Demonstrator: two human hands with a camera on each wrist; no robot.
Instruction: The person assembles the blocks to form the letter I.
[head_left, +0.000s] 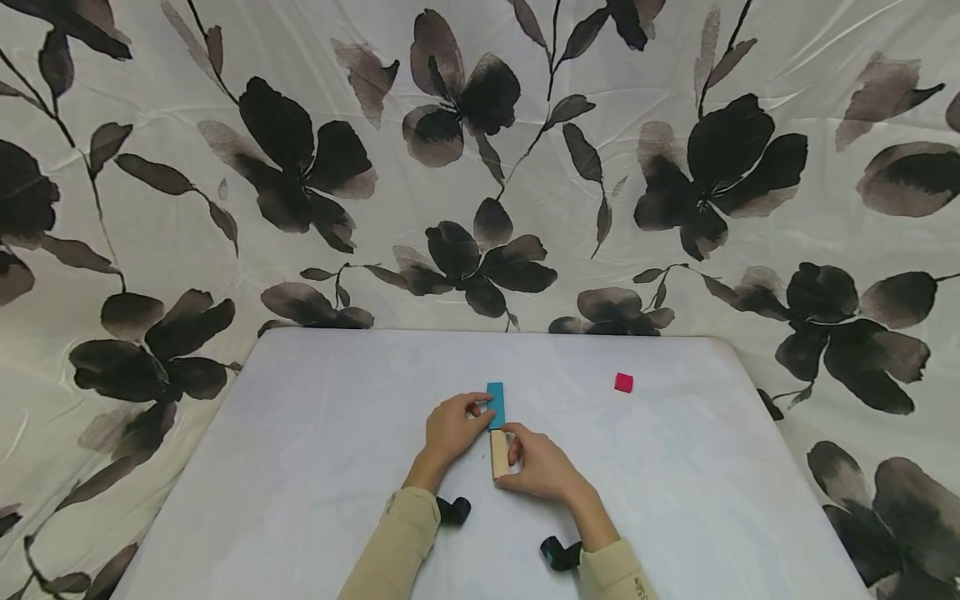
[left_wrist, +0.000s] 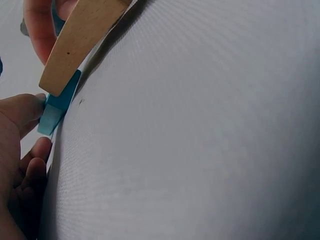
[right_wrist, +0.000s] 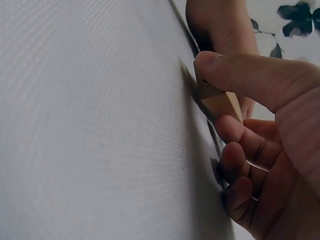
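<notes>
Right hand (head_left: 543, 471) pinches wooden block (head_left: 498, 454) | left hand (head_left: 450, 429) pinches blue block (head_left: 496, 404)

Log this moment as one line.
left hand: pinches blue block | right hand: grips wooden block | blocks end-to-end | red cube: apart

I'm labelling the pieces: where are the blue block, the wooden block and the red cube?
blue block (head_left: 496, 403), head view, top face.
wooden block (head_left: 498, 454), head view, top face.
red cube (head_left: 623, 382), head view, top face.
</notes>
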